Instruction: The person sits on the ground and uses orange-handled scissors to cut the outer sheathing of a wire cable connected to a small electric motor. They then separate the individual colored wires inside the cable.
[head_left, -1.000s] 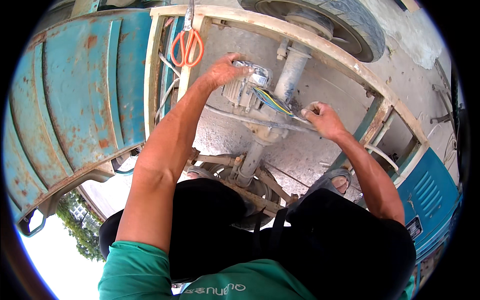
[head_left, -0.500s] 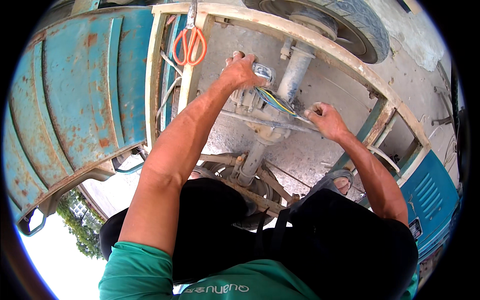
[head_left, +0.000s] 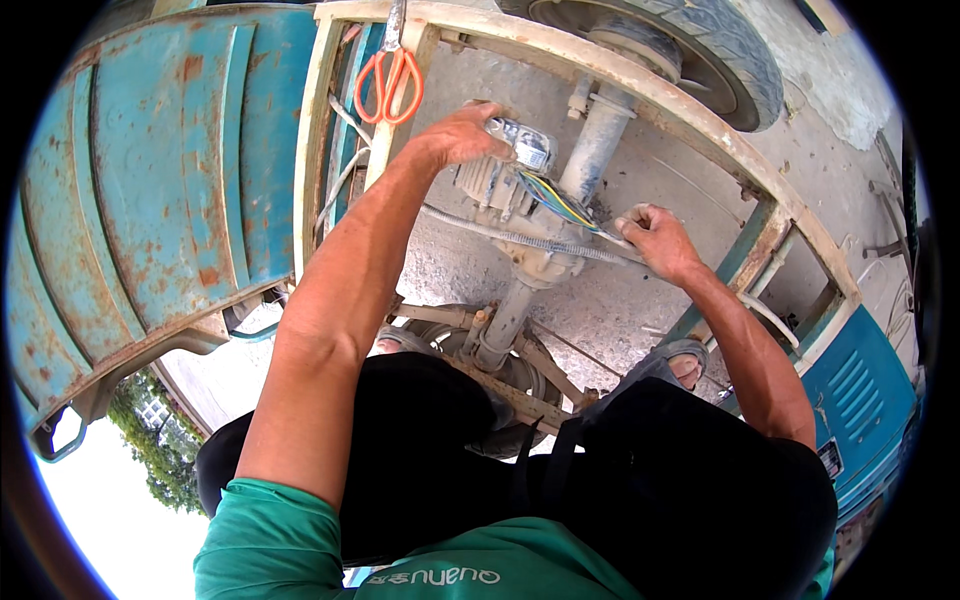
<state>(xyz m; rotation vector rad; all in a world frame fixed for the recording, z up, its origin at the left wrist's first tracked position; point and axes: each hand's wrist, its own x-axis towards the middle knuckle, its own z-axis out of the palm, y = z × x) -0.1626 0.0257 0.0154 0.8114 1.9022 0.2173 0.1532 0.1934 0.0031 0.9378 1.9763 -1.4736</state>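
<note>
My left hand is closed around the left side of a silver, box-shaped unit, thumb along its near edge. Out of the unit's lower side runs a bundle of blue, yellow and green wires, slanting down to the right. At the far end of that bundle, my right hand pinches a pale grey cable between thumb and fingertips. Under the wires is a dusty finned motor housing on an axle. A grey corrugated conduit crosses below them.
Orange-handled scissors hang on the cream metal frame at upper left. Beyond the frame lies a tyre. A rusty teal panel fills the left side, and a blue louvred panel stands at right.
My left hand has shifted slightly left on the silver unit, and more of the unit's top shows. My right hand keeps its pinch on the cable, nearly unmoved.
</note>
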